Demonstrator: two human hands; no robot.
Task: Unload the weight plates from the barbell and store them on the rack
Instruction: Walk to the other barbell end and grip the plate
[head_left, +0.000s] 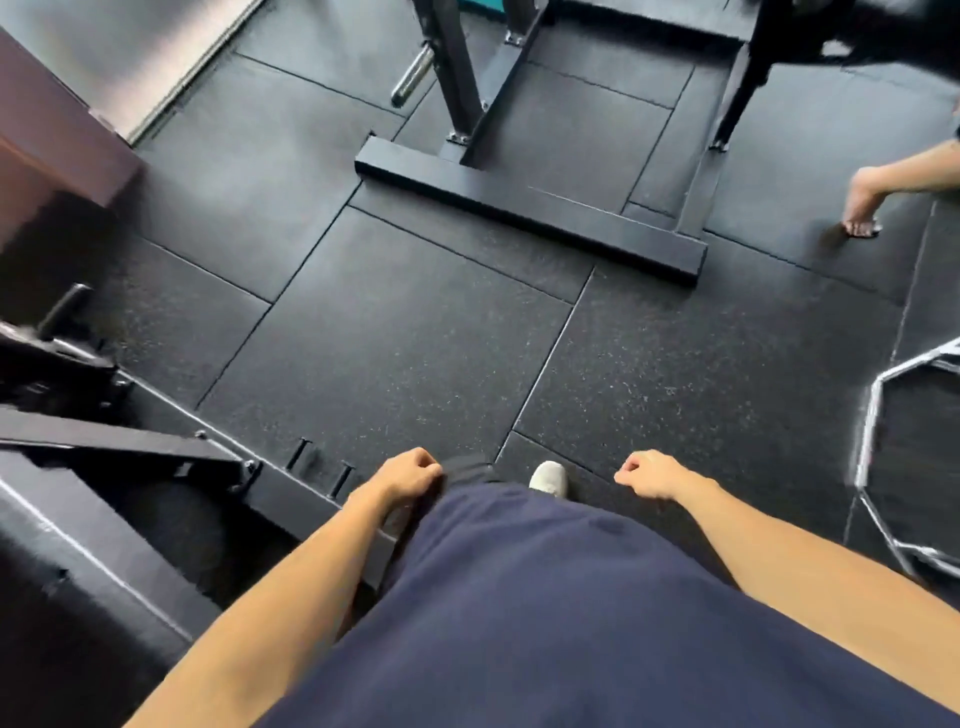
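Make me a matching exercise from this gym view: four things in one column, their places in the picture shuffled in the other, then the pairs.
Things:
1. chrome barbell sleeve end
2. chrome hexagonal bar frame
3. white shoe
4. black steel rack base beam

Places:
A. on the floor between the two hands
B. at the right edge
C. top centre, beside a black upright
D. flat on the rubber floor, middle of the view

Pairs: 1-C, 2-B, 3-A, 4-D

Two hands (410, 475), one shoe (549, 478), one hex bar (906, 457)
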